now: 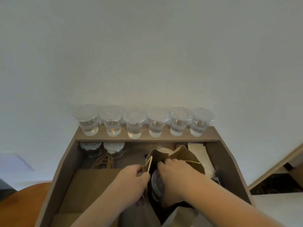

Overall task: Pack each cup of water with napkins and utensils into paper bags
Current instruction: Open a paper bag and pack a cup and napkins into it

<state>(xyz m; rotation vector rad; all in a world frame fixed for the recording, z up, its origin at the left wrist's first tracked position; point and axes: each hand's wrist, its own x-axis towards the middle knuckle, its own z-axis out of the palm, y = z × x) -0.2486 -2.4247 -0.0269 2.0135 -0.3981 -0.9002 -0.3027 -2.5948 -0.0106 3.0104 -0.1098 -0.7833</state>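
Two bare forearms are seen reaching in from the bottom edge toward the lower centre of the frame. An open brown paper bag is held there: its left rim is pinched by the curled fingers of the left hand, while the right hand is sunk into the bag's mouth, its fingers and thumb wrapped round a clear cup that is partly inside the bag. Flat bags are stacked to the left of centre, with paper-cord handles lying above them. White napkins are seen just right of the held bag, and dark utensils, blurred, lie below them. Two more lidded cups are tucked under a wooden shelf, on which six lidded cups of water are lined up against the pale wall.
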